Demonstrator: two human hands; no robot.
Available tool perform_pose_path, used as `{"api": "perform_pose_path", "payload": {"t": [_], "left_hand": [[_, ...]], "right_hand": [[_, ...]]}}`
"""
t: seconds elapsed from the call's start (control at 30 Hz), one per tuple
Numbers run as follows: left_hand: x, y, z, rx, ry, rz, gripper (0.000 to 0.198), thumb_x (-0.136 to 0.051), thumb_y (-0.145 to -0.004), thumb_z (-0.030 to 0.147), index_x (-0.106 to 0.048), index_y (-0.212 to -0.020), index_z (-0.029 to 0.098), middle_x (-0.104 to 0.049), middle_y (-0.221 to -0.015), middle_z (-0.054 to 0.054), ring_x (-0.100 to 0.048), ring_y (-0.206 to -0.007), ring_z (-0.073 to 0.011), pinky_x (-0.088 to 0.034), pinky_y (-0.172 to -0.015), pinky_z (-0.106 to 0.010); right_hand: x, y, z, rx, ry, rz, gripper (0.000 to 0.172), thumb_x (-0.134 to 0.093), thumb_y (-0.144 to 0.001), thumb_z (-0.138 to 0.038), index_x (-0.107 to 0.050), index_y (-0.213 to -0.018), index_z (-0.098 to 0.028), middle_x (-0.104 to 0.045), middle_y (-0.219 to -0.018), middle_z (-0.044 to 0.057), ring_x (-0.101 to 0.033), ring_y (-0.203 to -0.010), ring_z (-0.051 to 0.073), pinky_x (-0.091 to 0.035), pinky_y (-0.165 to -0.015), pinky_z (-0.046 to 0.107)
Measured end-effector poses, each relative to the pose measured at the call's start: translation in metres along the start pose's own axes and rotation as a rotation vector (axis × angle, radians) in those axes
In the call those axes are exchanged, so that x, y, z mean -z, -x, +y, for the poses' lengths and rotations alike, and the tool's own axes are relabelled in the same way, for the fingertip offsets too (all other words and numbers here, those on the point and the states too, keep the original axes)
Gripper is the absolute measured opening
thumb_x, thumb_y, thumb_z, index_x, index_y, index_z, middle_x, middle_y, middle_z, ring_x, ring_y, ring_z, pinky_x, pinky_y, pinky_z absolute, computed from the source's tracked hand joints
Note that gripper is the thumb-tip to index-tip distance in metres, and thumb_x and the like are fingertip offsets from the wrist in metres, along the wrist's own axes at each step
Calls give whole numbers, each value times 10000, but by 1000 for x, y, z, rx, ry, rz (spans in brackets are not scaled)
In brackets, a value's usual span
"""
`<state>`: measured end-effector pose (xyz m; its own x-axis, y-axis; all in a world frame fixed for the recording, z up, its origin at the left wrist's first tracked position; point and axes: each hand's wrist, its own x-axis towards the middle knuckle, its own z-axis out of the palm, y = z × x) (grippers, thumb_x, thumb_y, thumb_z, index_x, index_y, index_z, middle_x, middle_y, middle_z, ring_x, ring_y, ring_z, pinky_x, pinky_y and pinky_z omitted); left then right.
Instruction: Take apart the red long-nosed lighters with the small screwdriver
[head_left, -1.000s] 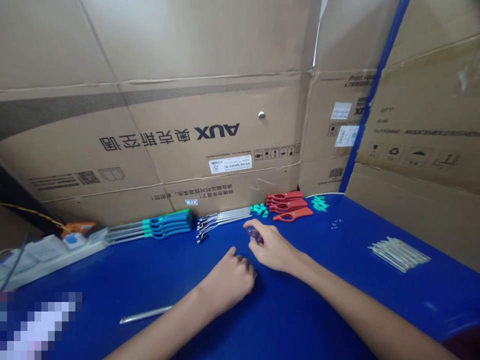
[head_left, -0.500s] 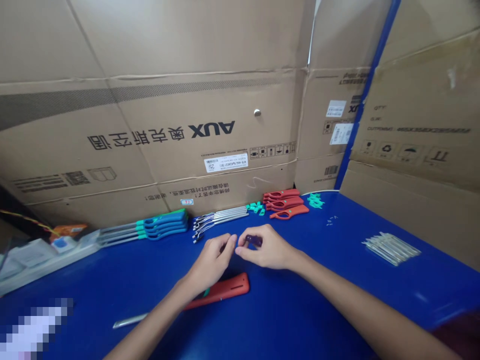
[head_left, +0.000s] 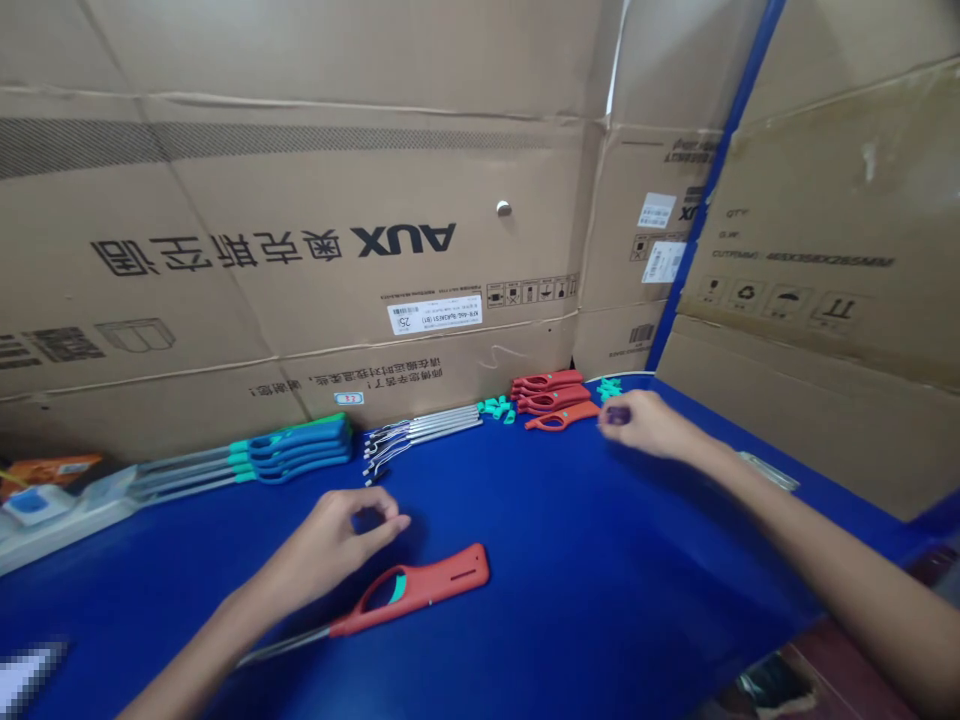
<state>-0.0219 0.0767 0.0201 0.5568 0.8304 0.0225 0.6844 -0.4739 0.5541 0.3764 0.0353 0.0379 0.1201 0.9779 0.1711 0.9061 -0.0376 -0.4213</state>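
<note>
My left hand (head_left: 337, 540) hovers above the blue tabletop, its thumb and forefinger curled together in a pinch. Whatever may be between those fingertips is too small to make out. Just below it a red long-neck lighter (head_left: 450, 580) lies flat, with a green trigger (head_left: 397, 590) and a metal tube (head_left: 289, 645) pointing left, partly behind my left forearm. My right hand (head_left: 651, 425) is closed round a dark purple handle (head_left: 618, 414), likely a screwdriver's; its shaft is not visible. That hand is at the back right, near green small parts (head_left: 609, 385).
Stacked blue lighters (head_left: 300, 450), metal tubes with wires (head_left: 435, 430), green caps (head_left: 496, 408) and red lighter shells (head_left: 551, 398) line the cardboard wall (head_left: 300, 180). A power strip (head_left: 82, 525) stands at left. Pale strips (head_left: 769, 470) lie partly behind my right forearm.
My hands have moved apart. The right one went right and back with the purple handle; the left drew left and down, uncovering more of the red lighter. The view shifted slightly.
</note>
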Motion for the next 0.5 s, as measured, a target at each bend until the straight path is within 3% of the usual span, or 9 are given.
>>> {"api": "perform_pose_path", "payload": {"t": [0.1, 0.2, 0.3, 0.4, 0.5], "left_hand": [[4, 7, -15, -21, 1, -14, 365, -488, -896, 509, -674, -816, 205, -706, -826, -11, -620, -758, -195, -450, -682, -257], [2, 13, -22, -70, -28, -48, 345, -476, -909, 492, -701, -992, 245, -722, -1023, -36, -646, -949, -234, -482, -850, -305], [3, 20, -23, -62, -107, -45, 375, -482, -902, 509, -658, -1156, 297, -682, -1173, -28, -615, -1072, -247, -484, -917, -339], [9, 28, -22, -67, -165, -41, 395, -529, -866, 520, -659, -1162, 293, -682, -1172, -41, -621, -1071, -255, -492, -920, -352], [15, 37, -18, -36, -173, -154, 515, -738, -681, 479, -654, -1147, 276, -691, -1107, -38, -651, -978, -252, -520, -837, -319]], "right_hand": [[17, -2, 53, -169, 83, 40, 102, -566, -672, -148, -632, -596, -168, -615, -577, 22, -548, -573, 155, -382, -568, 264], [17, 0, 79, -250, 119, 27, 96, -580, -654, -142, -635, -581, -173, -626, -581, 28, -556, -569, 153, -383, -562, 260], [10, 1, 87, -275, 127, 7, 91, -585, -665, -145, -656, -614, -172, -645, -596, 35, -572, -574, 154, -389, -573, 259], [8, 3, 88, -277, 125, -2, 114, -570, -700, -159, -681, -679, -175, -643, -572, 28, -578, -568, 160, -400, -594, 263], [13, 3, 82, -270, 128, 25, 151, -550, -742, -189, -699, -759, -168, -648, -596, 35, -594, -614, 176, -412, -631, 271]]}}
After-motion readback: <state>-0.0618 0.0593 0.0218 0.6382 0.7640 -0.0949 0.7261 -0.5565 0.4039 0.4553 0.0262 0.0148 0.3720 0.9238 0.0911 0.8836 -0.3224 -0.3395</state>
